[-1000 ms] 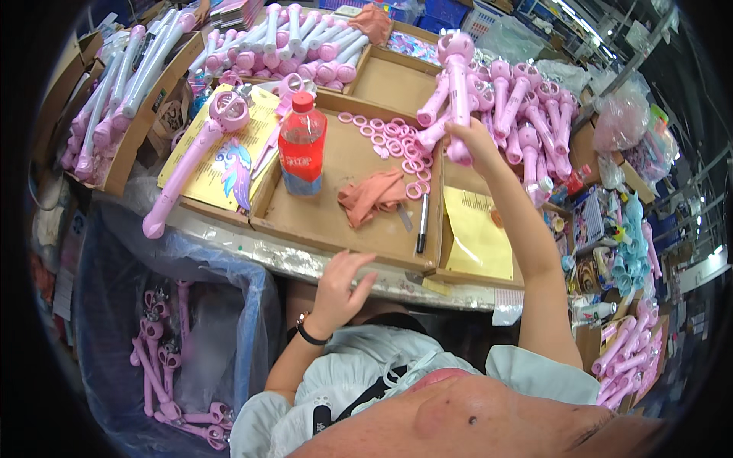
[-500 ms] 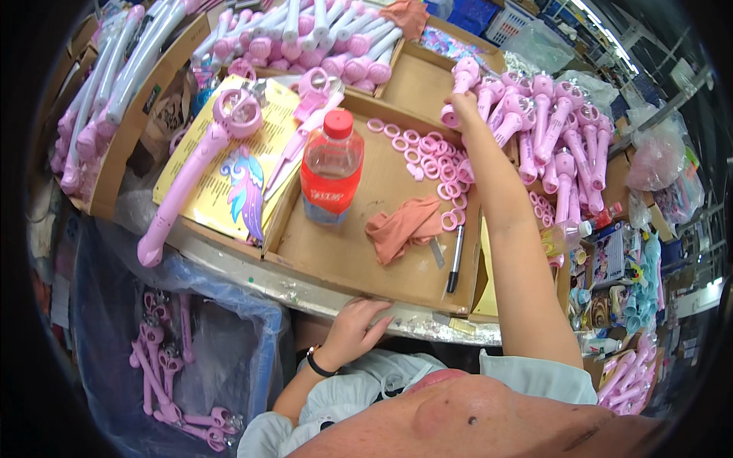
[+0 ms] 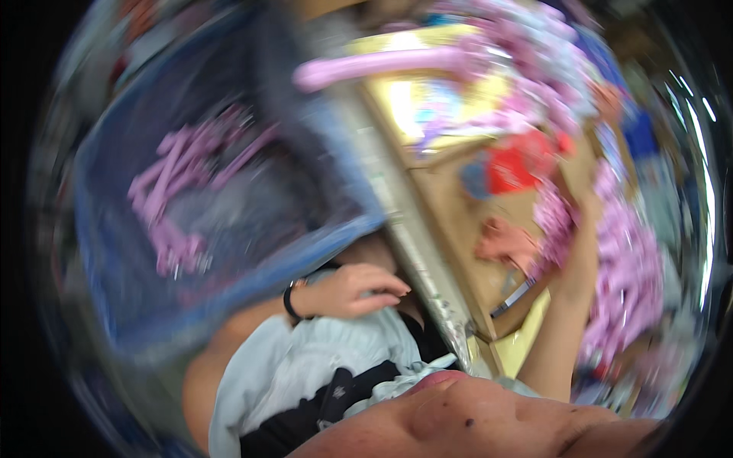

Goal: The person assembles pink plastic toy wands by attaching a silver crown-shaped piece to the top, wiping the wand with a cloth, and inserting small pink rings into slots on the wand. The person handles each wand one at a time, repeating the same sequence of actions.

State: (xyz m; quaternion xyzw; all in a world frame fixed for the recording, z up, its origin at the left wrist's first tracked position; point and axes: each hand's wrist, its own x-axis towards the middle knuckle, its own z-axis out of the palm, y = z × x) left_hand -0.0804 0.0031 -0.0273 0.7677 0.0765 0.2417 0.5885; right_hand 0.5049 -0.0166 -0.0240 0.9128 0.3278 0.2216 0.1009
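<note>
My left hand (image 3: 355,291) hovers over my lap beside the table edge, fingers loosely stretched and nothing in them. My right hand (image 3: 588,204) reaches across the cardboard tray (image 3: 452,221) to the pile of pink toy wands (image 3: 626,267); motion smears its fingers, so whether it holds a wand is unclear. Close to that hand lie several small pink rings (image 3: 556,221) in the tray. The tray also bears a bottle with a red label (image 3: 519,164), an orange cloth (image 3: 505,243) and a black-and-white marker (image 3: 513,298).
Left of the table stands a blue lined bin (image 3: 95,175) with several pink wands (image 3: 179,179) inside. One long pink wand (image 3: 389,65) lies across a yellow printed sheet (image 3: 427,40), its handle jutting over the table edge (image 3: 397,206). More pink and white pieces crowd the far side.
My view has swung left, bringing the bin fully into sight and blurring the picture. My left hand has come off the table edge. The right hand gripped a pink wand before; now its grip is smeared.
</note>
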